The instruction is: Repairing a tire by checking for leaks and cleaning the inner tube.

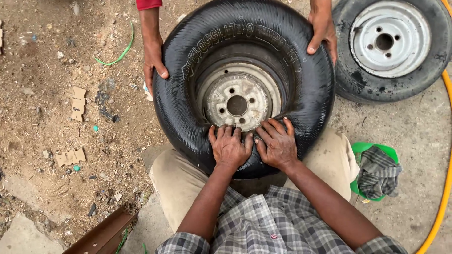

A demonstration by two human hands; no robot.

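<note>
- A black tyre (245, 87) is held tilted on the person's lap, over the khaki-clad knees; a rusty, whitish steel rim (238, 101) is seen sunk deep inside it.
- The left hand (229, 146) and the right hand (278, 143) are laid side by side on the near sidewall; the fingers are spread and curled over the inner lip, pressed flat on the rubber, nothing being clasped inside them.
- The far side of the tyre is steadied by a co-worker: one hand (154, 61) at the left edge, another hand (322, 30) at the upper right.
- By judgement, the near bead appears already pushed down off the rim edge; the rim is still wholly inside the tyre, so separation is taken to be unfinished; whether the far bead is loose cannot be told.
- A second wheel (391, 47) with a pale rim is laid flat on the ground, just beside the tyre at the upper right.
- The ground is bare dirt on the left, strewn with cardboard scraps (77, 103); pale concrete lies to the right, where a checked cloth (376, 171) rests on a green object and a yellow hose (445, 188) is curved along the edge.
</note>
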